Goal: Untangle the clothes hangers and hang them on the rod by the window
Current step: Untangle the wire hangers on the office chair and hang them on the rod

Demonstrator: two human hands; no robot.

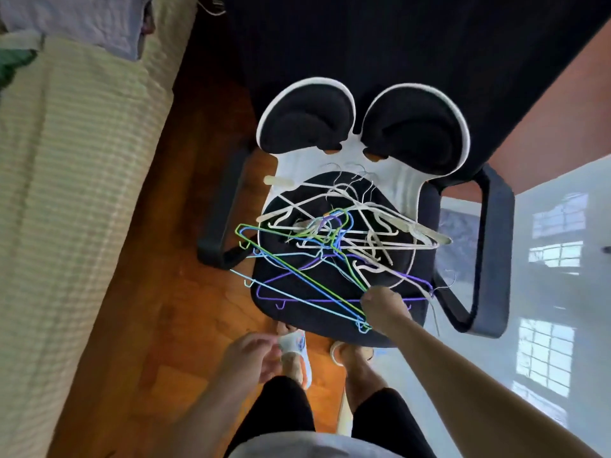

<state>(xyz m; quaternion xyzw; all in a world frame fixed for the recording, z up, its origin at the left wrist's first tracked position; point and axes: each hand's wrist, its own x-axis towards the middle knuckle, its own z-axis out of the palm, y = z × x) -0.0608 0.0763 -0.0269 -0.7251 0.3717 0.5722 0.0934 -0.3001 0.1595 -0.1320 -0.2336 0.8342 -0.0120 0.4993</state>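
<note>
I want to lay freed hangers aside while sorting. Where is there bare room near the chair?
Bare wood floor lies between the bed and the chair's left armrest. The chair seat is crowded with tangled hangers; only its front left corner, left of the right hand, is bare.

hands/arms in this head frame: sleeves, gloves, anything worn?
Both hands are bare: no gloves, rings or watch visible on the left hand or the right hand. Both forearms are uncovered as far as the frame shows, no sleeves. Lower down: dark shorts and white slippers.
</note>
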